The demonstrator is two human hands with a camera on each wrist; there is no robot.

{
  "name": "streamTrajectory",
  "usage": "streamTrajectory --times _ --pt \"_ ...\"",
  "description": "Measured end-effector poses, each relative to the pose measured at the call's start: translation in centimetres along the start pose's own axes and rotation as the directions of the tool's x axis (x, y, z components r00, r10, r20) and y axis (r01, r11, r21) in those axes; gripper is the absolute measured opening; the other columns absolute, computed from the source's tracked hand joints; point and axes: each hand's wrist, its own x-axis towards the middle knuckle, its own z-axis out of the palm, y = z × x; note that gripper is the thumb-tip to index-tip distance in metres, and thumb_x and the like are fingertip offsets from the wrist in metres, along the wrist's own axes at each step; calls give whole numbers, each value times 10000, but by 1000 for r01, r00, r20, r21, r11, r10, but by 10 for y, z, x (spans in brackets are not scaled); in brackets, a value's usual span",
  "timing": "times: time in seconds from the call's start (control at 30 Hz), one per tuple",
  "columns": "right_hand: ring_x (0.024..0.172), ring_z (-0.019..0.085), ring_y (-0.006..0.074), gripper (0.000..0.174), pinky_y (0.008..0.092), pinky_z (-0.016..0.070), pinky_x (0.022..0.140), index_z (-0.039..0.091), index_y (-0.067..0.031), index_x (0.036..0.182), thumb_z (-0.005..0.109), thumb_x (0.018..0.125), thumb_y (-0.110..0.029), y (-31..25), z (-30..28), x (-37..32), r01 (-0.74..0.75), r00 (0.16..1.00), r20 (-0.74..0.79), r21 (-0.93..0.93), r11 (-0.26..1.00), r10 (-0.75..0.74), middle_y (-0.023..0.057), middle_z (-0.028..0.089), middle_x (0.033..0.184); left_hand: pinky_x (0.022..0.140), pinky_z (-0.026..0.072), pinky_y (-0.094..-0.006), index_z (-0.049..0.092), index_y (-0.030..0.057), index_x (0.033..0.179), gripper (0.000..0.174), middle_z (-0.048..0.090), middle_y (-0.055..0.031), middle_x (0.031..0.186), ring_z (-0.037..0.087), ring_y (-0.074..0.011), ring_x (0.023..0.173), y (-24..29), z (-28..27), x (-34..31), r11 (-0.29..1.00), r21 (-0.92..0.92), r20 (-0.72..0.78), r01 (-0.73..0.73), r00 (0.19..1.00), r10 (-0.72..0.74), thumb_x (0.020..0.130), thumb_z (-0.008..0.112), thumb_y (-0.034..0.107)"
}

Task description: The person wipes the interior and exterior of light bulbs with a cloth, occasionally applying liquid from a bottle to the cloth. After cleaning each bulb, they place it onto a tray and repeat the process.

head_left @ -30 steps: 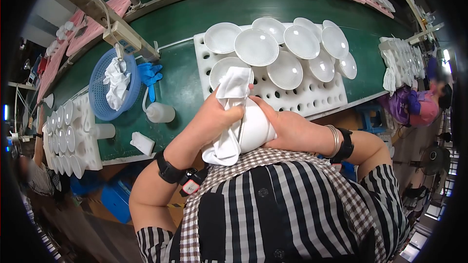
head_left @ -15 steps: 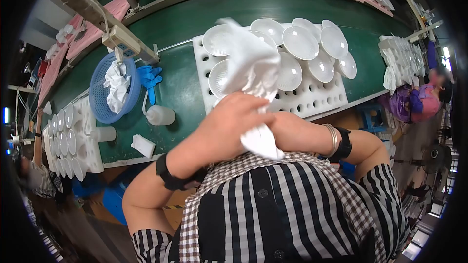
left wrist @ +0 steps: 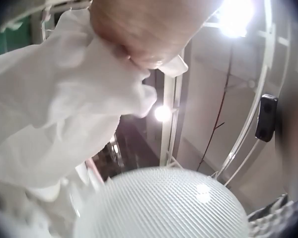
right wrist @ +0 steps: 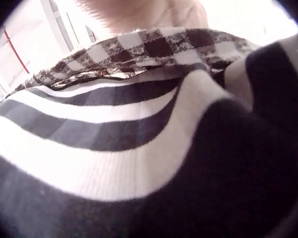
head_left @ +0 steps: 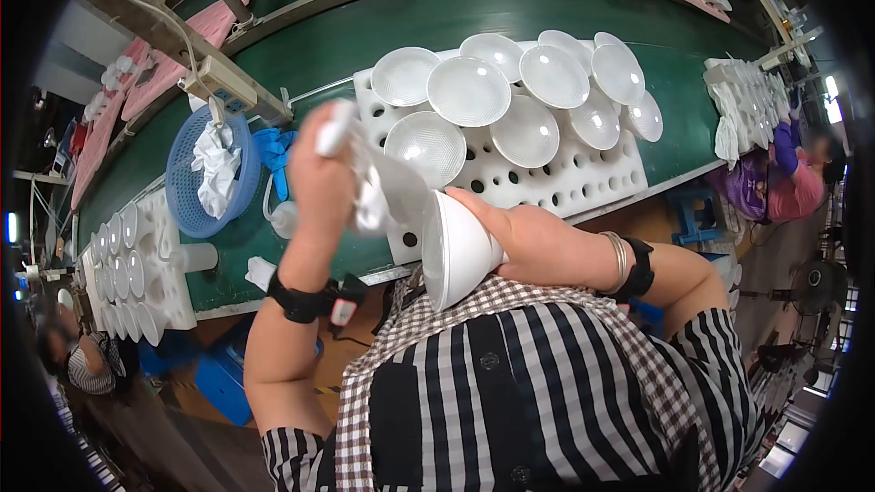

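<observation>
"How does the person's left arm stand?"

"Bent at the left elbow (head_left: 262, 374), with the left forearm (head_left: 290, 342) pointing toward the far side. The left grip (head_left: 321, 173) is raised at its end, fingers curled in a hold, though blur hides their detail."

"And the right arm?"

"The right elbow (head_left: 711, 287) juts out to the right, and the right forearm (head_left: 679, 278) runs leftward before the torso (head_left: 547, 383). The right grip (head_left: 524, 237) is holding too, one digit stretched left, the others hidden."

"Are the two grips touching?"

"No, they are apart, the left one farther left."
</observation>
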Motion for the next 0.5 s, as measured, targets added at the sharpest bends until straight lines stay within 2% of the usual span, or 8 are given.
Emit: streamTrajectory --times 0.07,0.1,0.2,0.23,0.33,0.37,0.47,0.5 --pt "845 647 407 952 438 509 719 96 -88 1502 661 736 -67 6 4 0 34 999 -37 21 999 -33 240 649 884 841 482 -329 579 14 1215 377 634 -138 1079 623 -246 952 32 -14 13 991 127 -101 -51 993 64 840 615 35" --pt "844 650 405 945 435 510 735 103 -80 1502 658 737 -77 11 5 0 66 995 -74 44 997 -62 241 651 872 910 458 -353 556 19 1250 440 604 -164 1153 599 -292 1030 32 -19 17 866 467 -93 -179 964 249 824 655 64" --pt "840 648 407 947 427 510 756 120 -61 1500 667 729 -100 20 4 1 -9 998 -58 104 995 16 248 652 925 959 425 -381 563 18 1244 466 592 -182 1177 562 -332 1099 30 -38 -3 795 554 -57 -248 941 334 804 695 96" --pt "945 647 378 928 401 505 823 163 -40 1491 681 724 -116 26 6 1 -37 995 -88 169 985 52 253 639 1044 899 468 -356 609 -3 1164 364 636 -173 1097 615 -302 1012 29 -47 -14 782 538 -50 -313 915 401 816 686 68" --pt "1081 613 345 892 372 478 914 221 -40 1479 684 719 -113 39 11 2 -19 970 -229 247 969 78 255 600 1170 759 506 -297 662 -28 1021 160 677 -113 887 646 -195 801 4 -84 -65 889 457 -288 -41 938 191 880 628 39" --pt "1250 501 245 929 354 396 1038 251 -62 1483 748 699 -93 40 9 3 -126 970 -142 388 913 195 155 513 1346 716 508 -279 672 -33 985 127 679 -92 830 641 -158 744 -3 -92 -79 913 400 -438 84 892 110 904 607 38" --pt "1243 502 232 912 350 394 1039 285 -53 1466 757 687 -95 53 15 6 -173 963 -106 469 866 250 148 522 1330 764 505 -303 646 -29 1055 212 654 -115 992 631 -180 836 -77 -150 -127 854 401 -651 331 759 11 919 613 131" --pt "1229 514 236 894 350 403 1029 312 -50 1453 758 681 -106 50 14 7 -163 964 -110 480 862 243 149 529 1322 809 497 -347 613 -14 1122 312 618 -152 1090 618 -232 913 -84 -156 -137 699 501 -648 511 756 -88 895 648 198"
